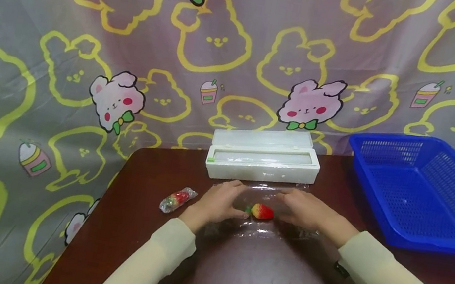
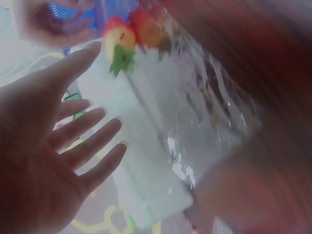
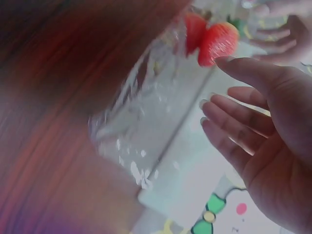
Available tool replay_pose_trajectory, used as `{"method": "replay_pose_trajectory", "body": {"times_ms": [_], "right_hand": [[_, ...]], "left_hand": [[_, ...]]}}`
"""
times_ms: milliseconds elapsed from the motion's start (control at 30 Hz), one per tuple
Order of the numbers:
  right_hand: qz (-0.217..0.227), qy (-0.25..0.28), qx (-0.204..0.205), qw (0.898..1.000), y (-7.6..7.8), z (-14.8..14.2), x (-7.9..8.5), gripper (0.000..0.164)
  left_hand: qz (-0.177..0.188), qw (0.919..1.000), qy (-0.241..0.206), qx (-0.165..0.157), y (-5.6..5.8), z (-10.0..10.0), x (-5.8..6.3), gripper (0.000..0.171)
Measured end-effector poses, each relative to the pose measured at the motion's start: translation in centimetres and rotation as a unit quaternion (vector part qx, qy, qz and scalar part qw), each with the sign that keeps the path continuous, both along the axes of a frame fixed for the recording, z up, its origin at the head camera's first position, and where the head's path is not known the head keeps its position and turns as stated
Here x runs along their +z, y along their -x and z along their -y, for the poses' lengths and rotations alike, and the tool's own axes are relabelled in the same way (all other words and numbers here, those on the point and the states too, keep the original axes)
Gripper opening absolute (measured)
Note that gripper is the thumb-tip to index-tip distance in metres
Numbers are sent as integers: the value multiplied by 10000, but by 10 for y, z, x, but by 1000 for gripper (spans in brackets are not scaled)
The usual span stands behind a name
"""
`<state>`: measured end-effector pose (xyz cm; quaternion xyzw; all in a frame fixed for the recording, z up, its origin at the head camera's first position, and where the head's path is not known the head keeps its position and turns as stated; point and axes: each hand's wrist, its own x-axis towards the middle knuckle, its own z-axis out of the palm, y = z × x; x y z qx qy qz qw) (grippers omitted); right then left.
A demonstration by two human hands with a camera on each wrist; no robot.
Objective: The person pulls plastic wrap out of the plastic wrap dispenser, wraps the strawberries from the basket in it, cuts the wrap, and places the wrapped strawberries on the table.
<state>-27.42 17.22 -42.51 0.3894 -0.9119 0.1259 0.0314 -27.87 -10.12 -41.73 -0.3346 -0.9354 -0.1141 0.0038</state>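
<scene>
A red and yellow strawberry [image 1: 262, 211] with green leaves lies on a sheet of clear cling film [image 1: 255, 232] on the table. My left hand [image 1: 219, 201] is just left of it, fingers spread and thumb toward the leaves. On the other side my right hand [image 1: 304, 210] faces it, its fingers [image 3: 234, 124] loosely extended with nothing between them. Both wrist views show the strawberry [image 2: 119, 41] beyond the thumb, with its reflection in the shiny table beside it. Behind the hands stands a white cling film box [image 1: 263, 168], its lid raised.
Left of my left hand lies a film-wrapped strawberry [image 1: 177, 199]. A blue plastic basket [image 1: 430, 196] stands at the right of the brown table [image 1: 102, 241]. A small dark object [image 1: 341, 269] sits near the right sleeve. Behind hangs a patterned curtain [image 1: 244, 39].
</scene>
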Motion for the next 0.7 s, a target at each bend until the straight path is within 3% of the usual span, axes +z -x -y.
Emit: {"method": "replay_pose_trajectory", "body": {"times_ms": [67, 200, 300, 433, 700], "right_hand": [[53, -56, -4, 10000, -5, -11, 7, 34], [272, -341, -100, 9990, -17, -32, 15, 29], [387, -583, -231, 9973, -25, -43, 13, 25], [424, -590, -162, 9972, -33, -55, 5, 20], [-285, -404, 174, 9986, -37, -60, -17, 25]], "left_hand": [[-12, 9999, 101, -31, -6, 13, 6, 62], [25, 9985, 358, -406, -22, 39, 11, 42], [147, 9970, 487, -580, -32, 54, 8, 30], [310, 9962, 643, -495, -41, 66, -1, 24], [1, 9959, 734, -531, -45, 73, -16, 11]]}}
